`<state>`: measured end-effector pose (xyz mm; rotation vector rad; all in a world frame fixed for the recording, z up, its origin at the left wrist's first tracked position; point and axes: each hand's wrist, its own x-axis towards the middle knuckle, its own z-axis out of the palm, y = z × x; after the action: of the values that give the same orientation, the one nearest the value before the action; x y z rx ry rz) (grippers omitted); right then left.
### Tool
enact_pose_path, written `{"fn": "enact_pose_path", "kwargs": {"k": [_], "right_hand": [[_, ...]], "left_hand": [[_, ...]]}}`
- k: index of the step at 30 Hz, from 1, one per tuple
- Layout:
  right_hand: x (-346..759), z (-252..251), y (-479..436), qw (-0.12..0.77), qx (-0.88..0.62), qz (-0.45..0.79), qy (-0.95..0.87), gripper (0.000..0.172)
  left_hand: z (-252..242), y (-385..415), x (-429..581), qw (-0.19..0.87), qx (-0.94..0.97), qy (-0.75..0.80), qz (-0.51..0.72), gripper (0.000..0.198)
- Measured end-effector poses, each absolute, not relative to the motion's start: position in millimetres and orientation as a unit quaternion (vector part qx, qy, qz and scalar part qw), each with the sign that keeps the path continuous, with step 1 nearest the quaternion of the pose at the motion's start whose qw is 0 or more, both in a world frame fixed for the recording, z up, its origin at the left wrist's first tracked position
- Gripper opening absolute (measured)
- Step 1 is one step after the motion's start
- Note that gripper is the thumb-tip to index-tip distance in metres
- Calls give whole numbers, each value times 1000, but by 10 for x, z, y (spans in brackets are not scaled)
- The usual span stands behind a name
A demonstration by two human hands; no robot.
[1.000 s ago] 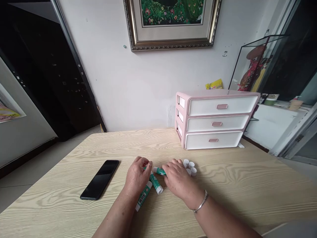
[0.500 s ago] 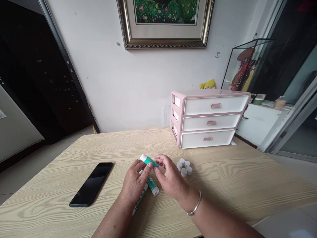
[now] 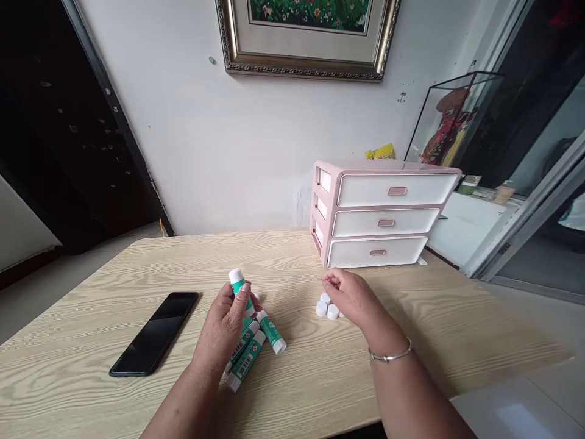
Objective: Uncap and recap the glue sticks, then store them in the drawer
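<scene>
My left hand [image 3: 228, 311] is closed round a glue stick [image 3: 237, 283], a green tube with a white end pointing up. Below that hand several more green glue sticks [image 3: 247, 360] lie in a loose pile on the table, partly covered by my fingers. One of them, a separate glue stick [image 3: 271, 332], slants to the right of the pile. Over on the right, my right hand [image 3: 350, 296] hovers by a cluster of small white caps [image 3: 333, 311], hiding some of them. Its fingers are curled together; whether anything is between them is hidden.
A black phone [image 3: 155, 334] lies on the wooden table [image 3: 192, 262] at the left. Behind the caps stands a pink and white drawer unit [image 3: 384, 222] with a yellow packet [image 3: 380, 152] on top. A framed picture [image 3: 301, 67] hangs on the wall.
My hands have come apart. The left one moved slightly left with the glue stick, which now stands more upright. My right hand left the stick and moved right, over to the caps.
</scene>
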<state>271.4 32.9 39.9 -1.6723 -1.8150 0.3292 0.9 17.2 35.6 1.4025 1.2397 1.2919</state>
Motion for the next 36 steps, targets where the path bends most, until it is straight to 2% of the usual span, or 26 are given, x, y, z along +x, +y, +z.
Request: {"fn": "enact_pose_path", "kwargs": {"k": [4, 9, 21, 29, 36], "right_hand": [[2687, 409, 269, 198, -661, 94, -717, 15], [2638, 313, 242, 146, -649, 46, -745, 18], [2561, 273, 191, 105, -623, -19, -775, 18], [2548, 194, 250, 116, -627, -4, -770, 15], [2519, 205, 255, 87, -634, 4, -768, 8]], "left_hand": [[267, 221, 7, 429, 566, 487, 508, 46], [279, 212, 22, 428, 588, 495, 475, 45], [290, 173, 34, 427, 632, 498, 412, 40], [270, 160, 29, 431, 660, 477, 389, 43], [289, 140, 42, 424, 674, 474, 377, 42]]}}
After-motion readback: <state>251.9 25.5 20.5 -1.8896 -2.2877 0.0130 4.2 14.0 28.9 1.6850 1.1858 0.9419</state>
